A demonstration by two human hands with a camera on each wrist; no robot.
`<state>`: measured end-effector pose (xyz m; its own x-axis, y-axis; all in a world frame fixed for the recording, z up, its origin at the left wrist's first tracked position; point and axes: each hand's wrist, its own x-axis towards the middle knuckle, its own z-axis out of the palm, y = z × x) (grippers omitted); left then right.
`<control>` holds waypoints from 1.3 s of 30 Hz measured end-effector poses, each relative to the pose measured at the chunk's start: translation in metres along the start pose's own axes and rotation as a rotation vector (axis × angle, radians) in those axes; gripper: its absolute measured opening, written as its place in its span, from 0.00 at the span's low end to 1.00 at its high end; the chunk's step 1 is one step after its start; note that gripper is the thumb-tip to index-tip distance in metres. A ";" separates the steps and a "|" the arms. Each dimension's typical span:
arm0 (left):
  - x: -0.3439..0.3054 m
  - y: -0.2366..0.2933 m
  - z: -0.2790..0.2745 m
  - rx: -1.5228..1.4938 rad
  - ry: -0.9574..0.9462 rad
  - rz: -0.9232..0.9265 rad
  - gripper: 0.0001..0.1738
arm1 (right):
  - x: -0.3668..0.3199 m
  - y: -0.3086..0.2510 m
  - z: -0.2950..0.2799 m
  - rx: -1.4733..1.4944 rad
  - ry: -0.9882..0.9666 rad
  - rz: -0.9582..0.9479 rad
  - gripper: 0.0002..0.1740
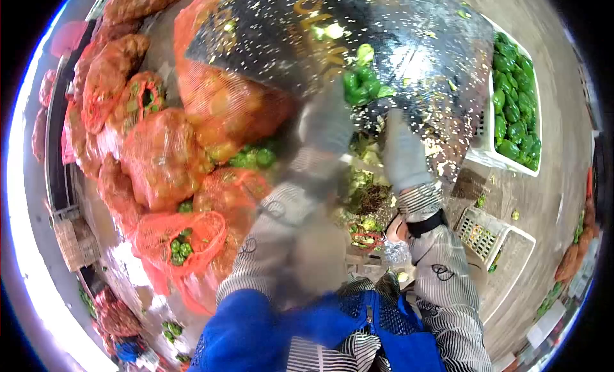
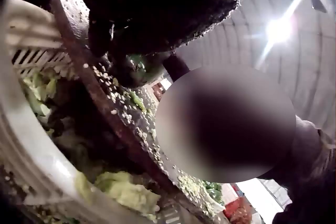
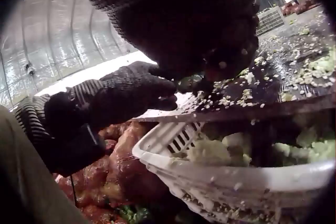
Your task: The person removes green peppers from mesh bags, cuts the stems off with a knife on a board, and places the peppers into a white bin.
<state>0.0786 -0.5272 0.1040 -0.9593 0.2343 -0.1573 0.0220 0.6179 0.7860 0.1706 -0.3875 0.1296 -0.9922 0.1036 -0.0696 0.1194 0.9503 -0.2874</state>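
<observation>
Two hands, both gloved, meet at the near edge of the table point(image 1: 268, 39). My left hand point(image 1: 326, 126) has its fingers curled round one green pepper point(image 3: 191, 83), and my right hand point(image 1: 403, 151) curls down onto the same pepper from above, so both grip it just over the table's rim.

Further back on the table lies one small pile of peppers point(image 1: 361, 84), too bunched to count. Under the edge sits one white basket point(image 3: 236, 179), holding pale green scraps point(image 3: 207, 150).

To my right there are two white crates: the full crate point(image 1: 489, 156) is packed with green peppers, and the low crate point(image 1: 511, 230) is nearer to me. To my left is a heap of red net sacks point(image 1: 163, 158). They overlap too much for a sure count, but there are well over five, and green peppers show through the mesh.

The table is dark and shiny, strewn all over with pale seeds point(image 3: 231, 98). The floor point(image 1: 563, 154) is bare grey. Overhead is an arched, translucent roof point(image 3: 68, 35), ribbed like a plastic tunnel, with bright light coming through it.
</observation>
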 end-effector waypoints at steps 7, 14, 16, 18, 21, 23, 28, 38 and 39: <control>-0.014 0.007 0.022 0.420 0.252 0.200 0.31 | 0.013 0.034 0.042 0.235 -0.092 0.098 0.17; 0.079 -0.016 -0.019 0.032 0.263 0.110 0.25 | 0.005 0.050 0.056 0.556 -0.157 0.092 0.17; 0.076 -0.043 -0.051 -0.010 0.305 0.302 0.23 | 0.007 0.042 0.025 1.000 -0.351 0.353 0.11; 0.056 -0.078 -0.087 -0.046 0.345 0.363 0.21 | 0.009 0.045 0.024 0.961 -0.338 0.338 0.12; 0.014 -0.196 -0.114 0.111 0.323 0.387 0.19 | 0.007 0.044 0.030 0.910 -0.246 0.303 0.11; -0.078 -0.213 -0.123 0.555 0.293 -0.114 0.21 | 0.007 0.039 0.031 0.862 -0.231 0.350 0.10; -0.202 -0.322 -0.031 0.400 -0.192 -0.626 0.28 | 0.010 0.039 0.035 0.894 -0.232 0.376 0.09; -0.166 -0.262 0.006 0.348 -0.472 -0.643 0.38 | 0.010 0.031 0.031 0.889 -0.161 0.406 0.11; -0.175 -0.260 0.002 0.385 -0.387 -0.636 0.38 | 0.010 0.035 0.033 0.878 -0.156 0.366 0.11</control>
<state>0.2412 -0.7275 -0.0744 -0.6585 -0.0476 -0.7511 -0.3289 0.9158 0.2303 0.1663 -0.3631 0.0877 -0.8795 0.2495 -0.4053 0.4683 0.3023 -0.8302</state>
